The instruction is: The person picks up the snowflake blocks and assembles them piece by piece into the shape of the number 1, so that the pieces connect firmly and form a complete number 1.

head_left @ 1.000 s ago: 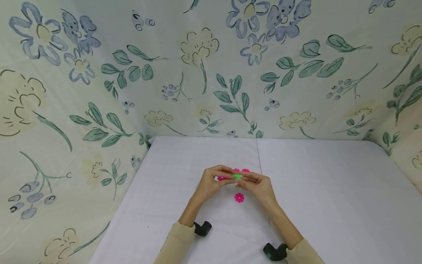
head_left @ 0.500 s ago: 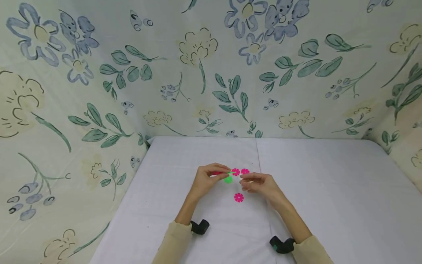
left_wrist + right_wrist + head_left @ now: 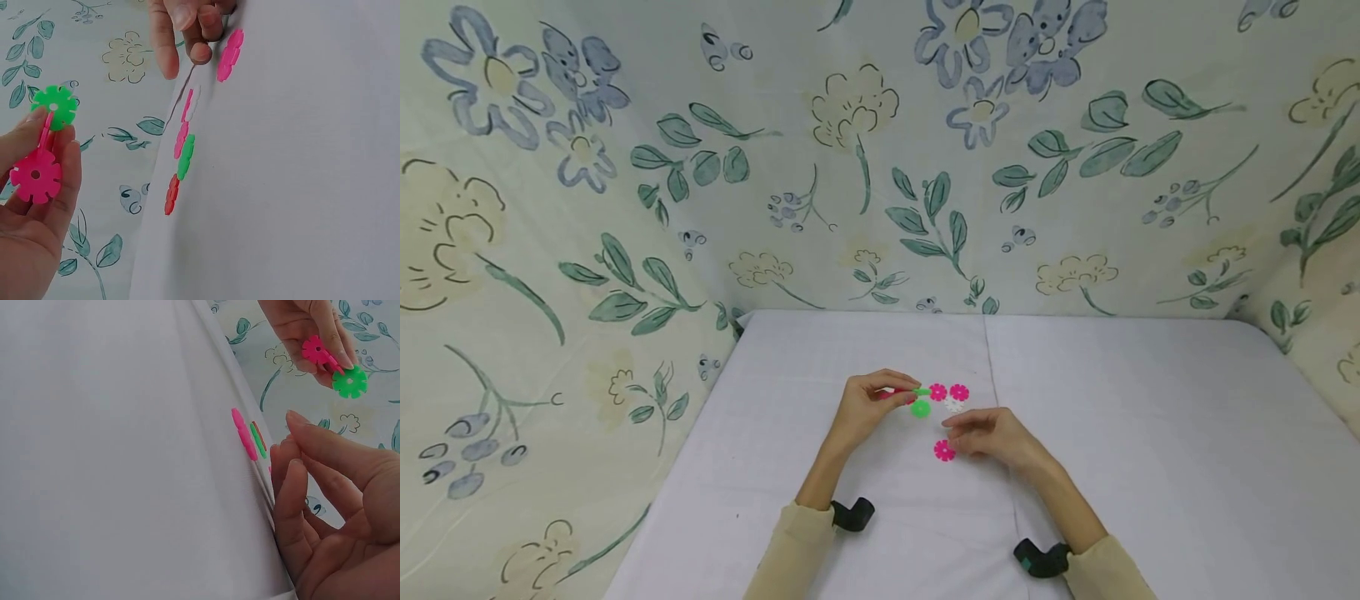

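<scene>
Currently, the left hand pinches a joined cluster of flat notched flower-shaped pieces between thumb and fingers: a bright green disc and a hot-pink disc, with another pink piece standing edge-on between them.

Landmark: the loose green notched disc lying on the white cloth-covered table. The held cluster is raised off the cloth, just beyond and to the left of the landmark in the head view.

Right hand: fingers loosely curled, thumb apart, grasping nothing; right of the landmark and nearer the person. Its fingertips overlap a loose pink notched disc in the head view; contact cannot be told.

Around the landmark: two pink flower-shaped discs side by side, beyond and right; a white notched disc to the right, close by those two; a red notched piece just left.

Well beyond the landmark, a pale floral fabric backdrop.
</scene>
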A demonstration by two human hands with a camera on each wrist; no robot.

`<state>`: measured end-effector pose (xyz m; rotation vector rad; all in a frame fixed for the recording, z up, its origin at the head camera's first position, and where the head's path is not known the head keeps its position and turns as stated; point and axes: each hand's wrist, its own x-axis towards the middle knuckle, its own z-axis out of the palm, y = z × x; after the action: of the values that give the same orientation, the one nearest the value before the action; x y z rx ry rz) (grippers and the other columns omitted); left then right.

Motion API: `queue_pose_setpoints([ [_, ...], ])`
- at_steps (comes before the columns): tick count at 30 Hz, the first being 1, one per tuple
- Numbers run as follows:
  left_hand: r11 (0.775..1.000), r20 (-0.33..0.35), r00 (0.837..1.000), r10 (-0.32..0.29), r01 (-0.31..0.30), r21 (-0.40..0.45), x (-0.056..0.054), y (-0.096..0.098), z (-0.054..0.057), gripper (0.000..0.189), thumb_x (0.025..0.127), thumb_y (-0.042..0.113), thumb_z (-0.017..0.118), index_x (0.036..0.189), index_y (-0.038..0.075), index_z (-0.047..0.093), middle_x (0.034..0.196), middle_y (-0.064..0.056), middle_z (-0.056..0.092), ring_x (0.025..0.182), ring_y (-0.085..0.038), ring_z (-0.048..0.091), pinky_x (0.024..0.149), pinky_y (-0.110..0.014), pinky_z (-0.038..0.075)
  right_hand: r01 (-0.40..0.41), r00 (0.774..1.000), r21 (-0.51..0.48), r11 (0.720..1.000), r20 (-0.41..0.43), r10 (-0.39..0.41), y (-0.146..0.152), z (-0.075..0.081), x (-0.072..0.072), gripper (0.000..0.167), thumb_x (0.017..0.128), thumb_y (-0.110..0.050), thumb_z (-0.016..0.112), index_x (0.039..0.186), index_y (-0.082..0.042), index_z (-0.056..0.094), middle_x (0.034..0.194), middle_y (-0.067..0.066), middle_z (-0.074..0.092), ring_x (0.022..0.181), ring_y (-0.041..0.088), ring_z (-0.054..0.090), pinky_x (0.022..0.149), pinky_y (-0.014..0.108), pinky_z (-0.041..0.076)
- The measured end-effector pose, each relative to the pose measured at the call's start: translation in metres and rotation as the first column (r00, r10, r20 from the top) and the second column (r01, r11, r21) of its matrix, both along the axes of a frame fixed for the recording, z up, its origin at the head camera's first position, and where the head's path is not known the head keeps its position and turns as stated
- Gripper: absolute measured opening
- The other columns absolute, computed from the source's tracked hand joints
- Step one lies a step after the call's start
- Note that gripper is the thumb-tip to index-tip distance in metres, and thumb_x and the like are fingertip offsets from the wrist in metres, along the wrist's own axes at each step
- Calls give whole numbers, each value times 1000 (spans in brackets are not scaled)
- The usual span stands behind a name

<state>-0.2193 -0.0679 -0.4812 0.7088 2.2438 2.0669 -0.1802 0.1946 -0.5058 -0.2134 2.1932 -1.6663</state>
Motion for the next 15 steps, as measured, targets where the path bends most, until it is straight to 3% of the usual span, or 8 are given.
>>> queue_pose_setpoints([
  [7, 1000, 20, 1000, -6, 6, -24, 1, 1, 0, 12, 90, 11, 81, 102, 9, 83, 109, -9, 78, 109, -17, 69, 79, -21, 57, -53, 996, 63, 997, -65, 57, -2, -2, 0, 28, 91, -11, 78, 118, -1, 76, 86, 8, 68, 60, 10, 55, 56, 20, 48],
  [15, 999, 28, 999, -17, 19, -39, 2, 1, -2, 15, 89, 11, 82, 104, 8, 82, 108, -11, 77, 105, -15, 69, 77, -20, 58, -61, 992, 96, 993, -106, 71, -5, -7, -1, 28, 83, -11, 86, 109, -3, 80, 68, 0, 56, 52, 5, 42, 47, 17, 32],
])
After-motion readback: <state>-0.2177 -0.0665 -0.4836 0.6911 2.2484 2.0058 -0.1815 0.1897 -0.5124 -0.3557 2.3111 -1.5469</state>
